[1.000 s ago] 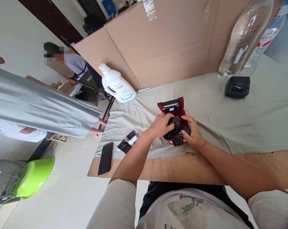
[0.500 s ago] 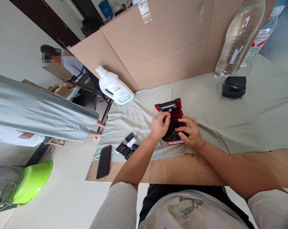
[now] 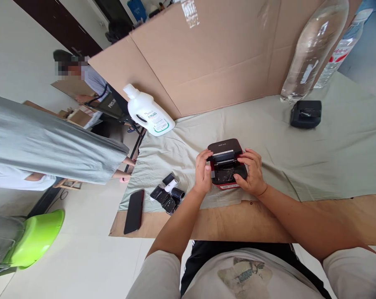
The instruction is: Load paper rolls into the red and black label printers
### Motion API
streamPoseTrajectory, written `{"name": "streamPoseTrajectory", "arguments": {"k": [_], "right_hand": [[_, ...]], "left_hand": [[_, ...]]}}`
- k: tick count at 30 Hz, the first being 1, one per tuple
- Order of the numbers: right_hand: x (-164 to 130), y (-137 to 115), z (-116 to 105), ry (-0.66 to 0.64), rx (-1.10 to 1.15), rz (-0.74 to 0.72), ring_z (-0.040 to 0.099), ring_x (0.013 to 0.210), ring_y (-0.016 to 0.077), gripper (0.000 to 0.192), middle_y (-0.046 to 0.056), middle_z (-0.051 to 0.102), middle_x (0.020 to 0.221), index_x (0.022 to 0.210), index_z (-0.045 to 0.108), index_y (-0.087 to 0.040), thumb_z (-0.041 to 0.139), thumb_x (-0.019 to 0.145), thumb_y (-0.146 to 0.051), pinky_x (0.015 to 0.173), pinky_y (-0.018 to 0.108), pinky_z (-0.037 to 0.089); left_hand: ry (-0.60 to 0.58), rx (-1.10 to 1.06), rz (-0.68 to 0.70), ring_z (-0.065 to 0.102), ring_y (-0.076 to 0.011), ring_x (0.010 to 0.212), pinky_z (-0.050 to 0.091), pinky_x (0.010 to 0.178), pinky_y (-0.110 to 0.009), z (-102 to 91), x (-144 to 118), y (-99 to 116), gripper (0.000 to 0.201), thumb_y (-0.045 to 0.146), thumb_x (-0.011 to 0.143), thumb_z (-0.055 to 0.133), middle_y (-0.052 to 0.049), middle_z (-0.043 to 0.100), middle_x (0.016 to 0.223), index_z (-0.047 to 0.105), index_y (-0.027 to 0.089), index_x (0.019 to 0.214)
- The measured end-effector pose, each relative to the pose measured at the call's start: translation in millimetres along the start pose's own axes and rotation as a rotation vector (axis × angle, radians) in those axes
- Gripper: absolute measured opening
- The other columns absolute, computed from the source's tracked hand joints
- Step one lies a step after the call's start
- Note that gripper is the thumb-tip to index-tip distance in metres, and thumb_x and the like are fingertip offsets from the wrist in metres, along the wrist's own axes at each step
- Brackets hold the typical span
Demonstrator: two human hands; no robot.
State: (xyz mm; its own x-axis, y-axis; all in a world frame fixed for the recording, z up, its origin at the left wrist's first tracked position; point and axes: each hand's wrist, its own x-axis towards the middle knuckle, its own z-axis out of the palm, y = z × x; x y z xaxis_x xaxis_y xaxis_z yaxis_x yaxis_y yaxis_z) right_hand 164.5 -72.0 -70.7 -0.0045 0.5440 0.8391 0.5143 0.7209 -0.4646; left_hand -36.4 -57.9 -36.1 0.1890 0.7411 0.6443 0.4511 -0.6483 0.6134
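Observation:
Between my hands on the cloth sits a small red-and-black label printer [image 3: 225,146], its black lid tilted partly down over the body. A dark strip of label material shows in the opening below the lid. My left hand [image 3: 203,172] grips the printer's left side, fingertips at the lid's edge. On the opposite side, my right hand [image 3: 252,172] holds the printer, with fingers by the lid and the thumb at the front right corner. Left of my left forearm lie dark label pieces and small rolls [image 3: 167,202].
A phone [image 3: 133,211] lies at the table's front left. Behind stand a white jug [image 3: 152,114], a cardboard panel [image 3: 215,58], a large clear bottle [image 3: 312,54] and a smaller bottle [image 3: 340,54]. A black device [image 3: 305,114] sits back right. A person [image 3: 50,141] stands left.
The printer's lid has swung down from upright to partly lowered. My left hand has moved from the printer's inside to its left side; my right hand has shifted onto its right side.

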Motion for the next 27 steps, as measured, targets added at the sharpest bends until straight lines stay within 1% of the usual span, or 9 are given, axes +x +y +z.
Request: {"name": "streamPoseTrajectory", "arguments": {"k": [2, 4, 6, 9, 12, 15, 21, 25, 27], "right_hand": [[-1.3, 0.8, 1.0, 0.013, -0.021, 0.011, 0.049, 0.122, 0.0353, 0.051, 0.013, 0.053, 0.116, 0.129, 0.048, -0.021, 0.056, 0.086, -0.046, 0.100, 0.060, 0.045], [-1.5, 0.9, 0.6, 0.004, -0.066, 0.039, 0.051, 0.118, 0.0346, 0.055, 0.014, 0.051, 0.119, 0.132, 0.047, -0.020, 0.056, 0.086, -0.049, 0.098, 0.059, 0.046], [-0.2, 0.2, -0.8, -0.038, -0.102, 0.059, 0.051, 0.117, 0.0340, 0.052, 0.015, 0.050, 0.123, 0.128, 0.052, -0.020, 0.055, 0.086, -0.049, 0.099, 0.058, 0.046], [4.0, -1.1, -3.1, -0.112, -0.076, 0.036, 0.053, 0.120, 0.0332, 0.040, 0.014, 0.057, 0.121, 0.120, 0.059, -0.020, 0.052, 0.088, -0.043, 0.102, 0.056, 0.046], [7.8, -1.9, -3.9, -0.112, -0.043, 0.010, 0.057, 0.120, 0.0319, 0.034, 0.012, 0.064, 0.114, 0.116, 0.062, -0.020, 0.053, 0.087, -0.036, 0.101, 0.053, 0.048], [8.9, -2.1, -3.6, -0.110, -0.072, 0.017, 0.060, 0.117, 0.0312, 0.032, 0.013, 0.067, 0.111, 0.112, 0.065, -0.019, 0.054, 0.085, -0.032, 0.099, 0.052, 0.049], [7.3, -1.9, -3.1, -0.161, -0.127, 0.079, 0.064, 0.113, 0.0307, 0.029, 0.011, 0.071, 0.104, 0.103, 0.069, -0.020, 0.052, 0.083, -0.033, 0.096, 0.051, 0.051], [5.9, -2.1, -4.5, -0.173, -0.083, 0.124, 0.062, 0.114, 0.0322, 0.032, 0.012, 0.070, 0.106, 0.105, 0.070, -0.021, 0.052, 0.083, -0.035, 0.099, 0.054, 0.049], [3.7, 0.3, -4.2, -0.153, -0.016, 0.139, 0.061, 0.115, 0.0319, 0.032, 0.011, 0.069, 0.107, 0.105, 0.070, -0.022, 0.049, 0.087, -0.039, 0.100, 0.054, 0.048]], "left_hand": [[0.010, -0.016, 0.010, 0.048, -0.0279, 0.130, 0.037, 0.112, -0.051, 0.8, -7.7, 1.8, 0.053, 0.052, 0.102, 0.023, -0.016, 0.053, 0.132, 0.055, 0.019, 0.128], [0.039, -0.024, 0.011, 0.049, -0.0282, 0.129, 0.037, 0.111, -0.053, 4.0, -14.8, 0.0, 0.052, 0.052, 0.102, 0.025, -0.016, 0.053, 0.130, 0.057, 0.019, 0.125], [0.076, -0.022, 0.019, 0.050, -0.0279, 0.127, 0.039, 0.110, -0.053, 8.9, -21.8, -3.2, 0.047, 0.049, 0.102, 0.027, -0.014, 0.055, 0.125, 0.060, 0.019, 0.118], [0.122, -0.014, 0.038, 0.049, -0.0282, 0.129, 0.039, 0.109, -0.055, 16.0, -30.4, -5.6, 0.042, 0.044, 0.103, 0.027, -0.013, 0.056, 0.121, 0.060, 0.019, 0.114], [0.154, -0.006, 0.047, 0.050, -0.0282, 0.130, 0.040, 0.109, -0.056, 20.3, -33.5, -4.2, 0.043, 0.041, 0.103, 0.025, -0.013, 0.056, 0.121, 0.059, 0.019, 0.114], [0.175, -0.003, 0.046, 0.051, -0.0277, 0.129, 0.041, 0.108, -0.055, 22.1, -33.1, -3.5, 0.043, 0.040, 0.103, 0.025, -0.013, 0.057, 0.119, 0.060, 0.018, 0.112], [0.211, 0.025, 0.049, 0.054, -0.0258, 0.124, 0.044, 0.105, -0.051, 22.5, -33.1, -4.1, 0.044, 0.038, 0.103, 0.025, -0.012, 0.061, 0.113, 0.065, 0.018, 0.105], [0.183, 0.057, -0.019, 0.055, -0.0267, 0.123, 0.043, 0.106, -0.052, 22.4, -36.6, -2.0, 0.048, 0.045, 0.102, 0.025, -0.013, 0.061, 0.113, 0.064, 0.018, 0.104], [0.220, 0.027, -0.123, 0.053, -0.0278, 0.126, 0.043, 0.106, -0.051, 23.1, -40.7, -4.4, 0.048, 0.052, 0.100, 0.030, -0.015, 0.059, 0.122, 0.061, 0.018, 0.113]]}}
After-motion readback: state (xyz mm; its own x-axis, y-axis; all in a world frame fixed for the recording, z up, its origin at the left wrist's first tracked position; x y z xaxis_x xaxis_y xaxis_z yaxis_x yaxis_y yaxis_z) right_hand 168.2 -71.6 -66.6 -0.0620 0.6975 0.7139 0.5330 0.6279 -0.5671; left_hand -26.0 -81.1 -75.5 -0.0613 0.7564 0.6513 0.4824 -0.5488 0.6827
